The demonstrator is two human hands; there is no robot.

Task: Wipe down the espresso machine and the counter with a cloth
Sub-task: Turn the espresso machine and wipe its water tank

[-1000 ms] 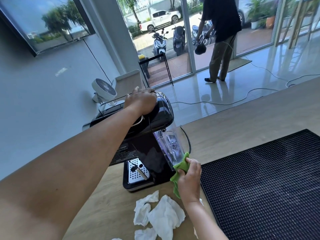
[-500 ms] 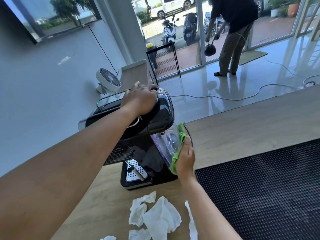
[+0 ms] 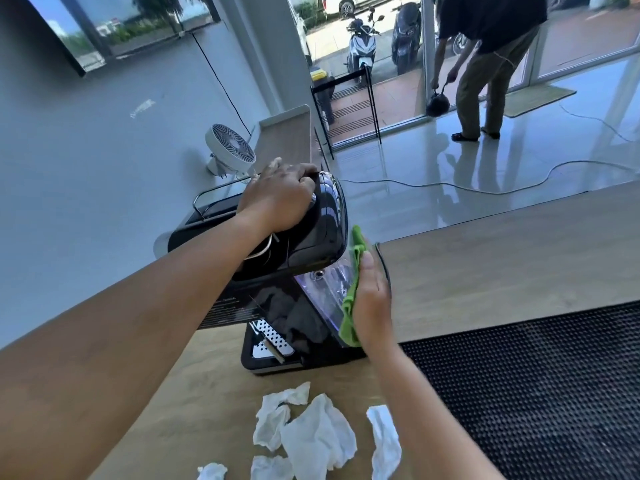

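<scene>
Left hand [image 3: 277, 199] grips the espresso machine [image 3: 322, 230] top, fingers curled over its edge, prob. to steady it. Right hand [image 3: 372, 303], fingers straight, presses the green cloth [image 3: 348, 323] flat vs. the clear water tank [image 3: 322, 289] on its side. Machine sits on the tabletop [image 3: 502, 265].

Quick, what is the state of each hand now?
Left hand: fingers curled over the espresso machine top, holding it.
Right hand: open, flat, pressing the green cloth on the machine.
</scene>
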